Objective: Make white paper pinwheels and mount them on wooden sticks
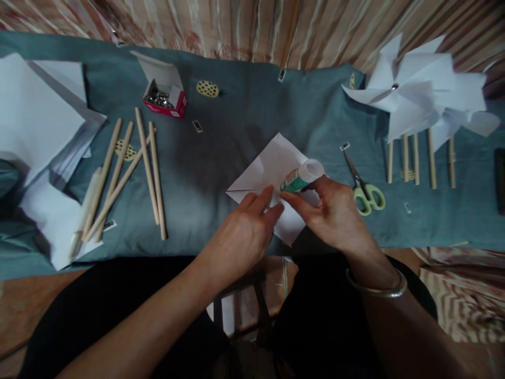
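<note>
A square sheet of white paper (272,158) with crease lines lies cornerwise on the cloth in front of me. My left hand (248,223) holds the paper near its middle, index finger and thumb bent close together on it. In my right hand (331,213) is a tilted green and white glue stick (295,181), its lower end at the paper's centre. My fingers hide that end and part of the sheet. Just right of this hand lie scissors (365,192) with light green handles.
Wooden sticks (147,168) and a white pen-like tube (89,205) lie left, beside white paper sheets (43,116). An open red box (168,105) holds small metal pieces. Several white paper pinwheels (418,95) on sticks lie at right. The teal cloth (236,105) has pineapple prints.
</note>
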`<state>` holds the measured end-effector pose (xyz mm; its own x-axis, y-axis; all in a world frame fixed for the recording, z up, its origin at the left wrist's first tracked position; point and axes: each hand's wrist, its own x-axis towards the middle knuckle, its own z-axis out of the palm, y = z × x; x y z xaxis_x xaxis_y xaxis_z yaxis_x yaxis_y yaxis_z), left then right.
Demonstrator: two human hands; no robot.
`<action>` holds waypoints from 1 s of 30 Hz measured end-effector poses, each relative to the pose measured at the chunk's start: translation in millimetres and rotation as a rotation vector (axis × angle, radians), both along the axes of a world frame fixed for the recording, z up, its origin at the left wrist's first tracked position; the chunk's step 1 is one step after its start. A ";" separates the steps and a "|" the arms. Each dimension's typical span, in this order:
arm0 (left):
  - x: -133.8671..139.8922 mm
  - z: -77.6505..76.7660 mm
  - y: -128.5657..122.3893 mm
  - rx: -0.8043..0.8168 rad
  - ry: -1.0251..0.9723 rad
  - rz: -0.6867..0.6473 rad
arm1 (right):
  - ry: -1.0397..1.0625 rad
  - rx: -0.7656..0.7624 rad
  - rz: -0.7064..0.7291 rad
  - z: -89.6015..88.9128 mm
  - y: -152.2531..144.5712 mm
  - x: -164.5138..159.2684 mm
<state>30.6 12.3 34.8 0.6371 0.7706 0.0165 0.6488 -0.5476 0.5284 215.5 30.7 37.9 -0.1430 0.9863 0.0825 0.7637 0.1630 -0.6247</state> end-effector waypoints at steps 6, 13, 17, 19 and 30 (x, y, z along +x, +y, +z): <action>-2.7 -8.2 -1.7 0.047 -0.040 0.028 | 0.487 -0.108 -0.196 5.5 -4.3 25.2; -7.9 -12.4 2.4 -0.027 -0.368 0.151 | 1.075 -0.321 -0.294 15.6 -10.7 23.9; -5.9 -9.1 4.5 -0.158 -0.546 0.307 | 1.202 -0.443 -0.253 14.4 -14.5 10.5; -4.6 -8.0 4.8 -0.198 -0.591 0.345 | 1.239 -0.458 -0.237 12.5 -15.3 4.1; 0.2 -10.3 8.0 -0.243 -0.645 0.344 | 1.214 -0.425 -0.292 9.4 -12.9 -4.5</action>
